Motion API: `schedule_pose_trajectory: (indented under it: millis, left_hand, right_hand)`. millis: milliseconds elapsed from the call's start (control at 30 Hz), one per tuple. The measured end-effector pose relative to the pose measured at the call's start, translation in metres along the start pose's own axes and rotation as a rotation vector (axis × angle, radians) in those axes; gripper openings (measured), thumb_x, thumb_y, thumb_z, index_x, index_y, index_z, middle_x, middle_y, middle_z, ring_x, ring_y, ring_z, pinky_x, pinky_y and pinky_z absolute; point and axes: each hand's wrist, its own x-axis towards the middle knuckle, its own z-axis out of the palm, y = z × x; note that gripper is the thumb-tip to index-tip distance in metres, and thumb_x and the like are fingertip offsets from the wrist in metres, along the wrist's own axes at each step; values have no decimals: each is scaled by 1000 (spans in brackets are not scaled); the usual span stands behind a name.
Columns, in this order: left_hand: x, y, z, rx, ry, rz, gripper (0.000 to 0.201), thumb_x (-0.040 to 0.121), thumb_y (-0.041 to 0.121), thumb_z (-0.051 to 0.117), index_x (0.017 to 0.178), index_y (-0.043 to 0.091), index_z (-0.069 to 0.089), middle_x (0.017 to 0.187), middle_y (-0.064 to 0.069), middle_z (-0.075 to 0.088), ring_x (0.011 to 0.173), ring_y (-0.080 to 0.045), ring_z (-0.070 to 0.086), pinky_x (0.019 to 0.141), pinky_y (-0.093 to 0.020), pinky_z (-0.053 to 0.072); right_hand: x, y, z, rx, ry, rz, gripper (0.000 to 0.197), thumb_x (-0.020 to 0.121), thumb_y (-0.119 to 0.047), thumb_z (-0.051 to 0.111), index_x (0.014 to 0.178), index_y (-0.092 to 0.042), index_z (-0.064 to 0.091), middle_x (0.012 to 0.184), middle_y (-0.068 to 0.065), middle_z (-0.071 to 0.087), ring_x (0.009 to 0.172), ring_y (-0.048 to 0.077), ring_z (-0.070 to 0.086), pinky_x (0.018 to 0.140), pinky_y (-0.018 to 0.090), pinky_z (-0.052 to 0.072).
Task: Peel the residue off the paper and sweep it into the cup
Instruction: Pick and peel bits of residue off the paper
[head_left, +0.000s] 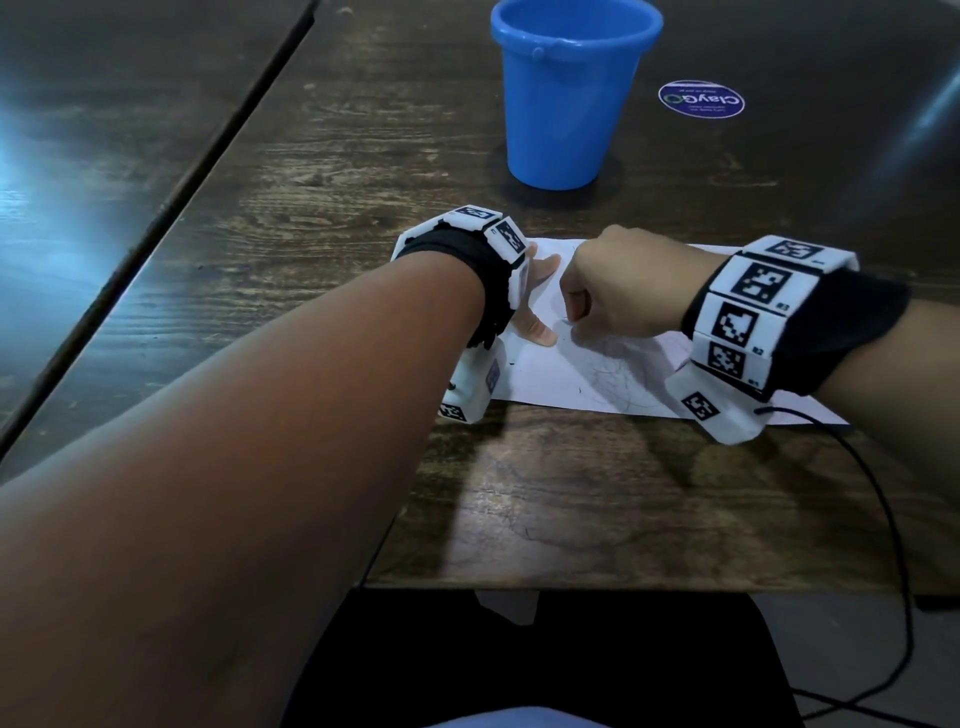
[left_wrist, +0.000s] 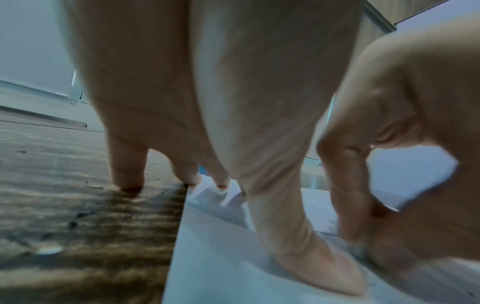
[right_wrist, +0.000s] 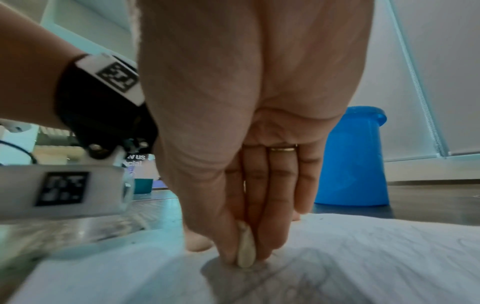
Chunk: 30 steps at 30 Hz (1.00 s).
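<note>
Your left hand lies spread at the left end of the paper, thumb and most fingertips flat on the sheet and one fingertip on the bare desk just beside its edge, pinning it down. Just to its right, your right hand is curled, and the right wrist view shows its thumb and fingers pinching a small pale wedge, probably an eraser or a scraper, with the tip pressed on the paper near the grey scribble. Whatever residue there is looks like fine dark specks on the sheet; I cannot tell how much has come loose. The blue cup stands upright beyond the paper, well apart from both hands. If you push hard towards the unpinned right end, the sheet is likely to buckle or tear. A quick sweep could scatter the specks onto the dark desk, where they would be hard to spot, and a careless reach may tip the light cup.
</note>
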Motion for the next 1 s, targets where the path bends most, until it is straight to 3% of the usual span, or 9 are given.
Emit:
schedule_pose_trajectory:
  millis: [67,200,300,400,533,633,767,900,1000]
  left_hand:
    - [0,0,0,24,11,0,115,70,87,59,159,42,0,169,-3,1,152,-41,14,118,-57,20]
    - [1,-1,-1,45,23,4,119,65,91,57,158,45,-1,169,-3,5,150,-42,19,116,-58,24]
    - [-1,-1,-4,41,2,-11,120,68,90,57,159,42,-6,170,-1,0,153,-39,13,118,-57,20]
    - [-3,2,-5,28,-16,-19,118,74,85,57,159,37,-10,169,0,-6,154,-35,7,121,-54,14]
    - [0,0,-1,17,-7,-13,119,73,85,58,159,36,-9,170,-2,-3,154,-36,9,121,-55,16]
    - [3,-2,-1,29,10,5,129,60,95,56,158,40,-7,169,-4,6,151,-39,19,119,-58,24]
    - [1,0,-4,30,-4,-11,158,23,107,40,158,39,-5,169,-4,12,149,-39,24,117,-57,28]
    - [2,-1,1,3,13,-9,125,67,90,57,159,36,-9,170,-1,-3,154,-35,10,122,-55,17]
    - [1,1,0,21,36,-31,125,66,93,54,159,37,-8,170,-2,1,152,-35,19,120,-53,24]
  right_hand:
    - [-5,-4,2,7,-21,-46,19,79,-28,78,69,-31,61,68,-17,59,66,2,51,54,24,37]
    - [-9,-7,4,59,-70,-68,19,77,-28,79,68,-32,63,66,-19,59,66,1,53,58,24,41]
    - [0,1,-1,24,-26,-3,19,79,-29,79,68,-30,64,70,-14,63,68,7,58,58,26,45]
    - [8,12,-7,18,3,96,7,83,-27,77,78,-24,72,78,-6,66,72,14,60,60,30,51]
    - [6,12,-3,40,-25,52,8,81,-29,78,76,-26,72,75,-10,67,73,12,61,63,31,53]
    - [-7,2,3,39,-63,-48,12,79,-29,79,72,-28,69,66,-17,63,67,2,56,57,25,42]
    - [-16,-3,7,50,-93,-80,8,80,-29,77,77,-27,70,67,-17,62,66,-1,54,57,23,39]
    - [-7,6,1,4,-24,1,12,81,-31,78,74,-28,68,71,-15,62,68,3,54,56,25,39]
    - [-4,10,1,-20,14,41,12,82,-31,76,73,-28,68,74,-11,63,71,11,57,57,25,40]
